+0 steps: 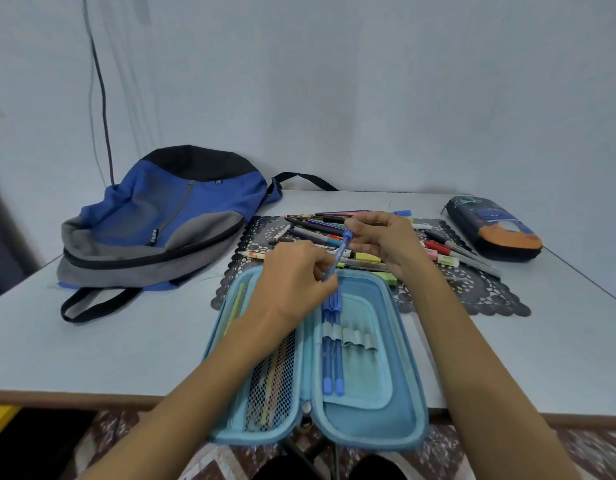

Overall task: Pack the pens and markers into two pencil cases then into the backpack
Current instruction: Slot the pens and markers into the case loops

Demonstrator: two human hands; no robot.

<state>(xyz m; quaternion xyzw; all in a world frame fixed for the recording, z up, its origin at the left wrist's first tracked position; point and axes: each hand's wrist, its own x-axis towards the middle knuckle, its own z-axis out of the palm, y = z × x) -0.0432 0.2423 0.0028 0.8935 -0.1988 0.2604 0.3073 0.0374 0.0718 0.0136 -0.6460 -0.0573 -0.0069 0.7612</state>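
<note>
Both grips are closed on one blue pen (341,249): the left grip (292,275) pinches its lower end, the right grip (382,237) its capped top. Directly beneath them lies the open light-blue pencil case (405,358), with two blue pens (332,351) already slotted in its elastic loops (357,336).

The step looks like filling the first case. Next, the pen needs threading into a free loop. The loose pens and markers (320,225) wait just beyond the grips.

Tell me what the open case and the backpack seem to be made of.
Open case: likely fabric-covered moulded foam, matte; it holds a stiff rounded shell. Backpack: soft woven fabric, perhaps nylon or polyester, matte; it slumps and creases.
</note>
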